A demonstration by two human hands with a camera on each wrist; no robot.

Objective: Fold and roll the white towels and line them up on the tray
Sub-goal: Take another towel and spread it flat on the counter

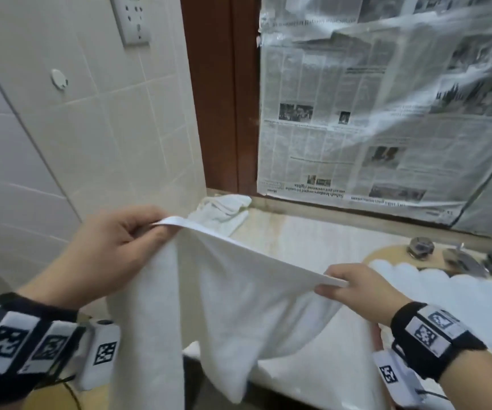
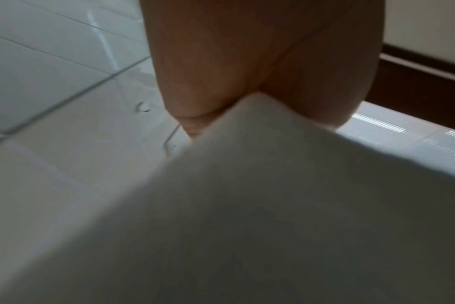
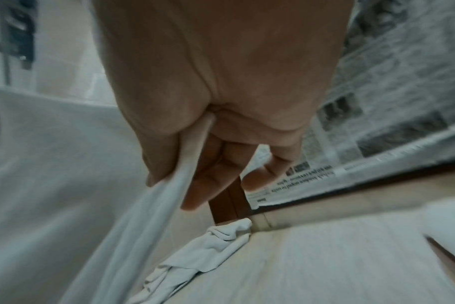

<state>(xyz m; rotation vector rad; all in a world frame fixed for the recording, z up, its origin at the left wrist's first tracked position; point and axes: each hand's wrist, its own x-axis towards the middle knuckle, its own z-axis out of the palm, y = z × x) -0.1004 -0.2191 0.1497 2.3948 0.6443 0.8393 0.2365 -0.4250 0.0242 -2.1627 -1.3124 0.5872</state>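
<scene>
Towel (image 1: 232, 291) held in air above counter (image 1: 312, 235): left hand (image 1: 114, 247) and right hand (image 1: 360, 288) each pinch a top corner. Top edge runs hand to hand; cloth hangs below both grips.

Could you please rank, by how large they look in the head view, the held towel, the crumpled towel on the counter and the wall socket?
1. Held towel, clearly largest, though it is nearest the camera.
2. Crumpled towel.
3. Wall socket, cut off by the frame's top edge, so its rank below the crumpled towel is unsure.
</scene>
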